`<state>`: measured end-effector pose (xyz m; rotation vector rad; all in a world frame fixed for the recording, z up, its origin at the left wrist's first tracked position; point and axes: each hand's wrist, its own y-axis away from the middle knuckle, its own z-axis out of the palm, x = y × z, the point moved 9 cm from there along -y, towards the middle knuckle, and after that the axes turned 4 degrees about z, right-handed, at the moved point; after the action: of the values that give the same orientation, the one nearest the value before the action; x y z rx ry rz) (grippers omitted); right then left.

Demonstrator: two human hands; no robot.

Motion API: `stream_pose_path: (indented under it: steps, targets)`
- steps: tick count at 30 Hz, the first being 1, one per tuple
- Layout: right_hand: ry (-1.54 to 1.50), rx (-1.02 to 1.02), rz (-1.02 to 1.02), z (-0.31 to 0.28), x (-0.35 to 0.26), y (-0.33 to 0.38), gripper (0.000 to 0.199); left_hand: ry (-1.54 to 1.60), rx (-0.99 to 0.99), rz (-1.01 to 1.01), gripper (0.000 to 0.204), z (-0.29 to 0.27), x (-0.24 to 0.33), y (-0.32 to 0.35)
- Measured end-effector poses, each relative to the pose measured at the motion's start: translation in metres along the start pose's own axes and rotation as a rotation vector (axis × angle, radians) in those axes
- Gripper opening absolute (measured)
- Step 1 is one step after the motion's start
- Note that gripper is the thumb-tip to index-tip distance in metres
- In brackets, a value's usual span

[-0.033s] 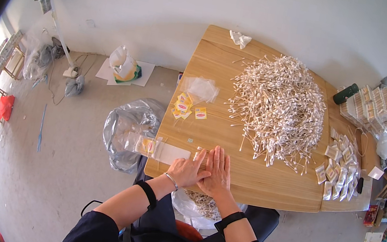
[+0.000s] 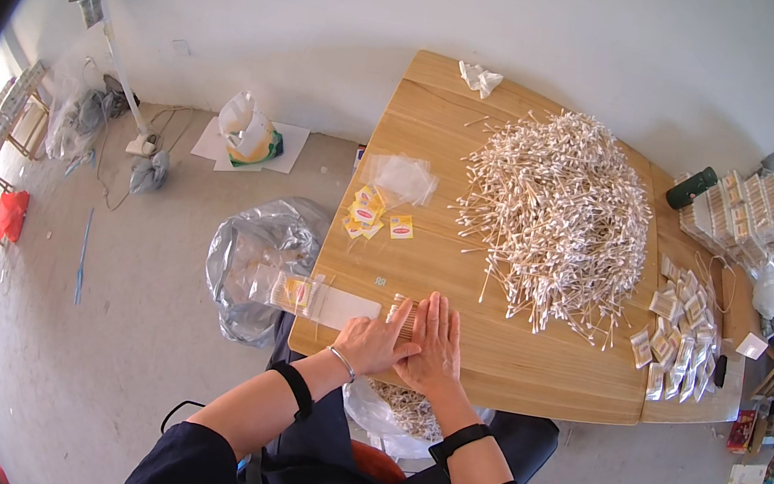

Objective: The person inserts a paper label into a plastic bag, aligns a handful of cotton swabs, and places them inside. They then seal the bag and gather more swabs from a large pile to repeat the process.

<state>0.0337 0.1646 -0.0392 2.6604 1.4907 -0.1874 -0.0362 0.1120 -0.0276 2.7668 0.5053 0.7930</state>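
Near the front edge of the wooden table (image 2: 529,366), a small row of cotton swabs (image 2: 408,321) lies between my hands. My left hand (image 2: 371,344) borders the row on its left, index finger stretched forward and thumb pointing across to the other hand. Flat on the right side of the row rests my right hand (image 2: 433,351), fingers straight and side by side. Both hands touch the swabs, partly hiding them. Left of them is a white flat strip (image 2: 350,312), with a clear bag of swabs (image 2: 294,292) at its far end, at the table's left edge.
A large heap of loose cotton swabs (image 2: 563,219) covers the table's right half. Yellow-and-white cards (image 2: 367,207) and clear bags (image 2: 402,180) lie at left. Filled packets (image 2: 681,334) are piled at right. A plastic sack (image 2: 264,263) stands beside the table, another bag (image 2: 390,415) below its edge.
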Motion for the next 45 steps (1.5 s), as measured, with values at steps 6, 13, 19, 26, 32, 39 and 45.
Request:
stream_pose_path:
  steps: [6, 13, 19, 26, 32, 39, 45]
  targets:
    - [-0.014, -0.032, -0.013, -0.006, -0.001, 0.002, 0.098, -0.021, 0.047, 0.016, 0.062, -0.009, 0.003, 0.002]
    - [-0.105, 0.043, -0.032, -0.014, -0.004, 0.002, 0.107, 0.116, 0.484, 0.087, 0.019, -0.049, -0.026, -0.030]
    - [-0.157, 0.091, -0.036, -0.015, -0.006, 0.005, 0.105, 0.199, 0.441, 0.137, 0.012, -0.041, -0.029, -0.048]
    - [-0.152, 0.080, 0.029, -0.008, 0.000, 0.007, 0.099, 0.942, 0.671, 0.192, 0.045, 0.003, -0.042, -0.012]
    - [-0.174, 0.116, 0.001, -0.010, -0.013, 0.014, 0.085, 1.298, 0.580, 0.240, 0.060, 0.018, -0.032, -0.013]
    - [-0.207, 0.086, 0.045, -0.011, -0.029, 0.014, 0.076, 1.365, 0.565, 0.190, 0.062, 0.017, -0.040, -0.009]
    - [-0.210, 0.024, 0.042, 0.005, -0.066, 0.001, 0.072, 1.277, 0.635, 0.115, 0.058, 0.000, -0.076, 0.007]
